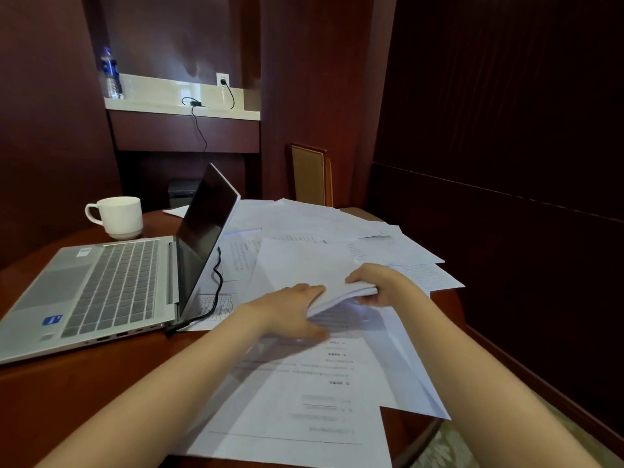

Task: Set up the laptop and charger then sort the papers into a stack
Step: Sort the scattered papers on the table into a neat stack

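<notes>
**A:** What is the head view showing?

**B:** A person is reaching both bare forearms over a round dark brown wooden table point(101, 383). An open silver laptop point(101, 288) is lying on its left part, with the dark screen tilting back.

**A:** And the charger?

**B:** A thin black charger cable point(217, 282) is plugging into the laptop's near right corner. It is curling up behind the screen, across some paper.

**A:** Where are the papers lying?

**B:** Loose white printed sheets point(320, 224) are overlapping across the table's middle and right, and some are hanging over the near edge. A thin stack of white sheets point(304, 265) is lying just right of the laptop, with its near edge lifted off them.

**A:** How are the hands gripping?

**B:** The left hand point(290, 309) is pinching the stack's near left corner, thumb above and fingers curled beneath, brushing a printed sheet. The right hand point(381, 282) is clamping the near right edge, thumb on top and fingers curled under.

**A:** Anything else?

**B:** A white ceramic mug point(118, 216) is standing behind the laptop. A clear plastic water bottle point(111, 76) is standing on a pale wall shelf point(152, 106), near a white wall socket point(222, 79) holding a black plug. A tan-backed wooden chair point(309, 173) is standing beyond the papers.
</notes>
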### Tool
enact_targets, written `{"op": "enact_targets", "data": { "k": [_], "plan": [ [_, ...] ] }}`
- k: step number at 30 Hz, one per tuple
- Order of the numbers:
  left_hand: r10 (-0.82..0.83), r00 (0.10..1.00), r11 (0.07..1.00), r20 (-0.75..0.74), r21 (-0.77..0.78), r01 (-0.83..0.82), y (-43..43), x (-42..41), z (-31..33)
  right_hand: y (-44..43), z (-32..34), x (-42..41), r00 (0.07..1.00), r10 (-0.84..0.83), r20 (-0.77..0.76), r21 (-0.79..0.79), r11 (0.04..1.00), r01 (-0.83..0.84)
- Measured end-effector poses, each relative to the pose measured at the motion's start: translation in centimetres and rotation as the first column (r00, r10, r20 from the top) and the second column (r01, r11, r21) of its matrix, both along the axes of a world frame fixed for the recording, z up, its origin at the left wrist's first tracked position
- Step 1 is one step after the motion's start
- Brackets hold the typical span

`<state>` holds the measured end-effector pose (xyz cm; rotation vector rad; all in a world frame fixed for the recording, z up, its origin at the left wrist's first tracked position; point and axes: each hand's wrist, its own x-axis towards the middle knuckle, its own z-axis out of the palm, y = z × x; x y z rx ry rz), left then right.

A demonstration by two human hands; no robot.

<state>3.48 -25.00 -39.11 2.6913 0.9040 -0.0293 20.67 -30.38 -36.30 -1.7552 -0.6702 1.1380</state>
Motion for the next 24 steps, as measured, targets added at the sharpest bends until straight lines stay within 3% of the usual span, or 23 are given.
{"op": "enact_targets", "data": {
  "k": [4, 8, 14, 16, 19, 24],
  "plan": [
    [0.100, 0.993, 0.980, 0.066, 0.168, -0.110, -0.5, 0.1, 0.6, -0.2, 0.5, 0.3, 0.997, -0.067, -0.043, 0.060, 0.996, 0.070],
    [0.170, 0.974, 0.984, 0.151, 0.035, -0.177, -0.1, -0.4, 1.6, -0.7, -0.4, 0.5, 0.984, -0.104, 0.147, -0.060, 0.992, 0.114],
    [0.303, 0.918, 0.953, 0.258, -0.100, -0.286, 0.2, -0.5, 1.2, -1.0, -1.2, -0.3, 0.963, -0.246, -0.114, 0.037, 0.967, 0.252],
    [0.328, 0.906, 0.944, 0.266, -0.119, -0.307, 0.1, -0.5, 1.1, -1.3, -1.4, -0.2, 0.973, -0.192, -0.127, 0.016, 0.980, 0.196],
    [0.391, 0.877, 0.919, 0.280, -0.163, -0.358, 0.0, -0.3, 1.1, -1.4, -1.5, 0.5, 0.991, -0.036, 0.131, -0.110, 0.993, 0.051],
    [0.402, 0.860, 0.916, 0.314, -0.144, -0.376, 0.2, 0.0, 1.1, -2.9, -0.5, 0.9, 0.959, 0.147, 0.241, -0.286, 0.955, -0.075]
  ]
}}
